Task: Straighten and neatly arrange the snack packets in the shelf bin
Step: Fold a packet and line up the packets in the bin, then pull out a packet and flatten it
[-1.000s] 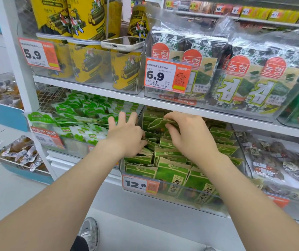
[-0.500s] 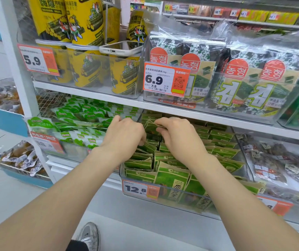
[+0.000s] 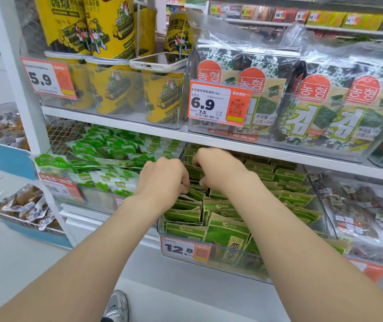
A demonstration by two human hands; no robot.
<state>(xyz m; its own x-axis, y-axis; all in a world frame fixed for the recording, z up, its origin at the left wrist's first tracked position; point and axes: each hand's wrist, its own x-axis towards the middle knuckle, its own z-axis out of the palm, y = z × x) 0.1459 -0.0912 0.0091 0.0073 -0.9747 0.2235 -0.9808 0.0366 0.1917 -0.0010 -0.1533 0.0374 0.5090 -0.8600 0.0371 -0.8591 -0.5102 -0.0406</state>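
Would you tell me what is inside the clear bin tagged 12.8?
Green snack packets fill the clear bin in rows; the left hand and right hand grip some near the middle. The bin's floor and packets beneath the hands are covered.

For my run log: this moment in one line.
phase: straightening | left hand: grips green packets | right hand: grips green packets | clear bin: rows uneven

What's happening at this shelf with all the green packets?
A person is tidying the green snack packets in a clear bin on the lower shelf. Both arms reach into it. The left hand grips packets in the left row, and the right hand pinches one further back. The front packets stand in rows, while those on the right side lean unevenly, so the job looks unfinished.
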